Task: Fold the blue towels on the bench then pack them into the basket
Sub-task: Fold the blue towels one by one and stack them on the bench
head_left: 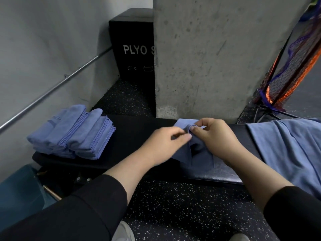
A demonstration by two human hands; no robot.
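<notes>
you're mid-fold: your left hand [166, 141] and right hand [215, 136] both pinch a bunched blue towel [199, 152] lying on the bench [135, 136]; next, spread its corners flat, then join the folded stack [74, 133]

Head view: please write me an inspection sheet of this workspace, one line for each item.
Surface: black padded bench, lying across the view.
Job's things: folded blue towels in side-by-side stacks on the bench's left end; one blue towel in work at the middle; unfolded blue towels on the right end. A teal container at lower left may be the basket; I cannot tell.
Clutter: nothing seen on the bench.
Grippers: left hand and right hand both pinch the middle towel.
Cables: nothing seen.
Surroundings: concrete pillar, black plyo box, wall pipe, orange netting, speckled floor.
</notes>
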